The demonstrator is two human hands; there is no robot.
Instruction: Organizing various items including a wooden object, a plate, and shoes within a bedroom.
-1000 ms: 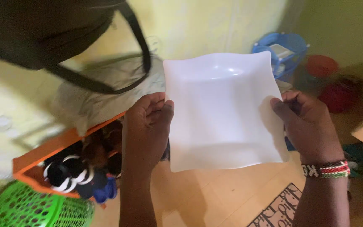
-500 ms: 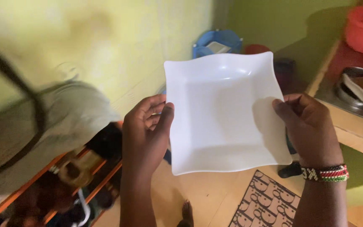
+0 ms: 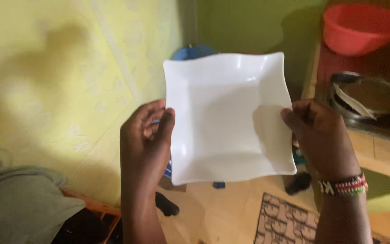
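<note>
Fingers of the left hand [image 3: 146,138] curl over the left rim of a white, square, wavy-edged ceramic dish [image 3: 228,117], thumb on its inner face, while the right hand [image 3: 320,135] pinches the opposite rim, its fingers closed on the edge; both grips are firm and nothing else is in either hand. The dish is held in mid-air, roughly centre of the view, tilted with its hollow toward the camera and bare of food. A beaded wristband [image 3: 343,185] circles the right wrist. Compared with half a second ago, the view has swung right: the grey cloth [image 3: 21,205] now sits at the near left corner, and the wooden counter [image 3: 375,151] at the right shows more fully, carrying a red plastic basin [image 3: 362,27] at the far end and a dark metal pot [image 3: 366,97] nearer. The dish has kept its place between the hands, so the hold looks steady. A patterned mat [image 3: 285,221] lies on the floor below.
</note>
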